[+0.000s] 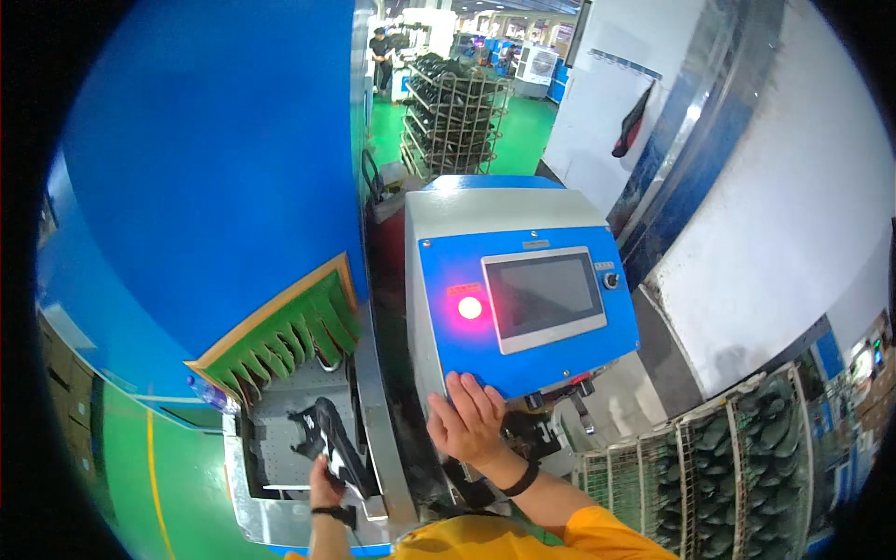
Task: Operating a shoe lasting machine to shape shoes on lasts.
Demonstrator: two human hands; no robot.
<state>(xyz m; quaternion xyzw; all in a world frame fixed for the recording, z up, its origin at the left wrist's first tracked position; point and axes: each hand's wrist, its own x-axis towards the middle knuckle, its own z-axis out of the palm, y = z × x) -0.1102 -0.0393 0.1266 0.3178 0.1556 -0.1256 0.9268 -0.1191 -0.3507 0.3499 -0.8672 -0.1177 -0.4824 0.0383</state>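
My left hand (324, 487) grips a black shoe (338, 442) with a white stripe on its side. The shoe lies over the grey perforated bed (271, 441) of a blue machine, beside a dark, strappy piece. Behind the bed hangs a green strip curtain (289, 343) in a wooden frame; part of another shoe shows beneath it. My right hand (469, 422) rests with fingers stretched out on the lower left corner of a blue control panel (450, 355). The panel carries a glowing red light (469, 308) and a dark screen (546, 297).
A wire rack (691, 467) full of dark shoe parts stands at the lower right. Another loaded rack (455, 117) is on the green floor ahead. A blue machine wall (215, 177) rises on the left, a white wall (793, 205) on the right. A person (382, 58) stands far back.
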